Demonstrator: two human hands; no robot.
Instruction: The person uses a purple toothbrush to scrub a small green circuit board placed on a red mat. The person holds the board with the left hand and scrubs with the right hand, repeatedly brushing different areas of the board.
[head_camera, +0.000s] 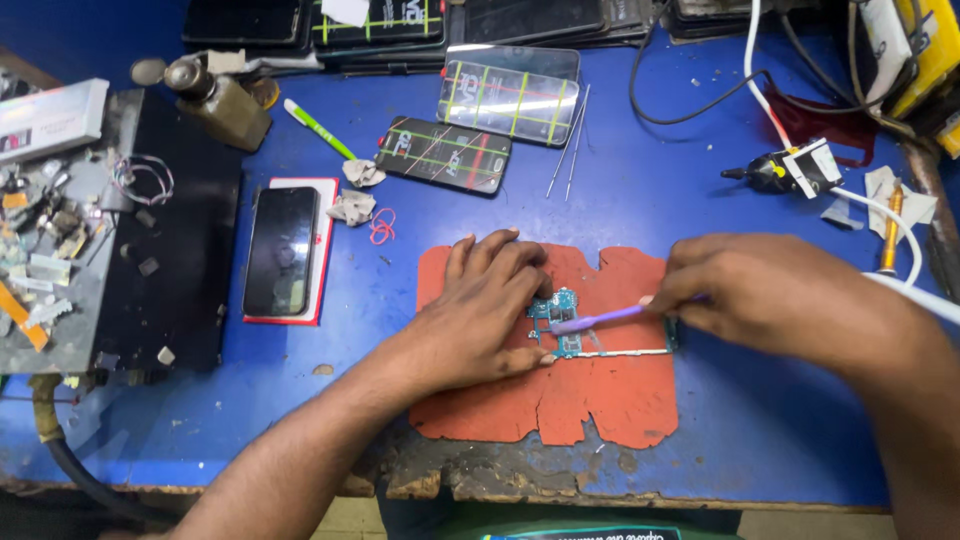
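Note:
A small teal circuit board (560, 312) with a thin white strip along its lower edge lies on a worn orange mat (590, 400) on the blue table. My left hand (480, 310) rests flat on the mat and presses the board's left side with its fingers and thumb. My right hand (770, 300) comes in from the right and grips a thin purple tool (598, 319), whose tip touches the middle of the board.
A dark phone (282, 250) on a red-edged case lies to the left, with crumpled tissue (352, 207) beside it. Phone screens (445, 155) and tweezers (568, 150) lie behind the mat. A brass bottle (220, 105), a parts tray (50, 260) and cables (860, 200) ring the area. The table's front edge is chipped.

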